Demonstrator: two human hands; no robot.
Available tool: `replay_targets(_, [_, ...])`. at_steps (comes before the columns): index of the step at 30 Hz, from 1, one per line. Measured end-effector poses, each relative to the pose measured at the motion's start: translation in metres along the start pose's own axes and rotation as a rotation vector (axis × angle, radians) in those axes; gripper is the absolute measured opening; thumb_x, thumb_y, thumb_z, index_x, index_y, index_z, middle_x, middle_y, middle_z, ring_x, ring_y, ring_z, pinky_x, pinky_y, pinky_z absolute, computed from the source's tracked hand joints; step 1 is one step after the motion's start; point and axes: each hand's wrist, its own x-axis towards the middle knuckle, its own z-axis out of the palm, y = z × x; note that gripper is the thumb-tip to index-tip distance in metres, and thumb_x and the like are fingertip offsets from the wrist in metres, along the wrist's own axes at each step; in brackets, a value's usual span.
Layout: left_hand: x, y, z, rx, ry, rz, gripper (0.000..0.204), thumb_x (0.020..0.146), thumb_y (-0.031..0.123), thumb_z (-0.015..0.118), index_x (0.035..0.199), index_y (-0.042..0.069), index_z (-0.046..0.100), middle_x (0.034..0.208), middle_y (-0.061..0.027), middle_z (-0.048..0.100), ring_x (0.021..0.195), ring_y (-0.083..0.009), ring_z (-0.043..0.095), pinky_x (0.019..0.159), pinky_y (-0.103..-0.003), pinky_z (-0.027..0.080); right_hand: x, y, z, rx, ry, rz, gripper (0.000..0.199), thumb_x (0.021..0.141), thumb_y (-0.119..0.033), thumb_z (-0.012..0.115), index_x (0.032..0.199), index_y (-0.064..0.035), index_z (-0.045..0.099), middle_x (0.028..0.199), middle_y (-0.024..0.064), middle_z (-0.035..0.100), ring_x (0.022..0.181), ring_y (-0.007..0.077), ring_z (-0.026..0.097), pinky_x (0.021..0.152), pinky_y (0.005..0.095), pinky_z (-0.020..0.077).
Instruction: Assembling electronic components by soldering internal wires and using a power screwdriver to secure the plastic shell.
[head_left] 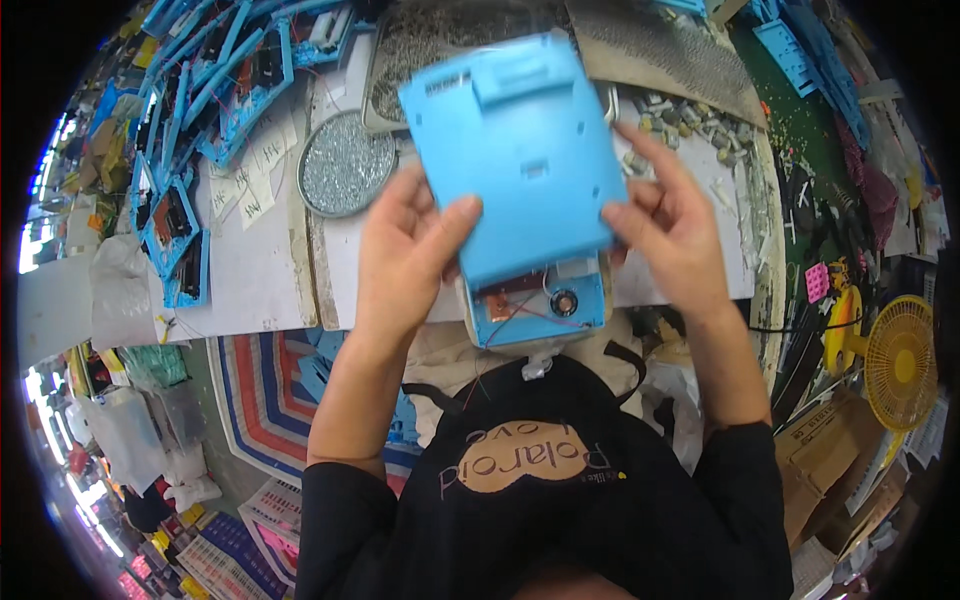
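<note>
A flat blue plastic cover (525, 200), with small slots and a raised block near its far end, is held up between both hands. My left hand (408, 245) grips its left edge, thumb on top and fingers beneath. On the opposite edge, my right hand (672, 220) pinches it the same way, index finger extended along the side. Partly hidden below the cover, a blue plastic housing (500, 332) lies at the table's near edge. Inside that housing show thin wires, a copper-coloured piece and a small round speaker (565, 302). The cover hides the rest.
A round tray of small metal pieces (347, 165) stands left of the cover. Several blue housings with wires (190, 225) are piled far left. Small cylindrical parts (690, 120) lie scattered at the right, beside a metal sheet (660, 50). A yellow fan (902, 350) stands lower right.
</note>
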Motion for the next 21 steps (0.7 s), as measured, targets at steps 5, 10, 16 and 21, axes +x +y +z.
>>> replay_targets(5, [0.032,0.001,-0.004,0.455,0.141,0.571,0.063,0.093,0.008,0.073,0.146,-0.011,0.044,0.073,-0.0022,0.060,0.064,-0.0044,0.054,0.056,-0.020,0.044,0.015,-0.020,0.002,-0.368,0.070,-0.233,0.062,0.098,-0.012,0.067,0.154,-0.0031,0.041,0.069,0.0032,0.061,0.061,0.0084,0.055,0.057,0.0239,0.0445])
replay_targets(10, [0.011,-0.023,0.004,0.626,0.057,0.425,0.073,0.088,0.019,0.078,0.147,-0.006,0.045,0.059,0.0020,0.050,0.051,-0.0058,0.046,0.048,-0.022,0.037,-0.028,0.008,-0.013,-0.576,0.049,-0.173,0.056,0.101,-0.014,0.063,0.152,-0.0026,0.044,0.062,0.0009,0.053,0.058,0.0095,0.049,0.058,0.0253,0.0394])
replay_targets(16, [0.033,-0.011,0.026,0.398,-0.007,0.496,0.056,0.090,0.016,0.076,0.138,0.000,0.052,0.064,-0.0004,0.054,0.054,-0.0066,0.048,0.051,-0.022,0.038,-0.027,0.008,-0.016,-0.281,0.262,-0.073,0.050,0.103,-0.018,0.061,0.149,-0.0053,0.049,0.074,-0.0045,0.061,0.058,0.0015,0.046,0.051,0.0188,0.0357])
replay_targets(21, [0.031,0.005,0.033,0.411,-0.061,0.610,0.027,0.090,0.012,0.075,0.113,0.003,0.064,0.076,-0.0052,0.064,0.059,-0.0114,0.056,0.055,-0.026,0.045,-0.018,-0.017,-0.047,0.213,0.257,-0.085,0.046,0.105,-0.021,0.056,0.145,0.0022,0.052,0.075,-0.0013,0.063,0.049,-0.0004,0.040,0.041,0.0161,0.0260])
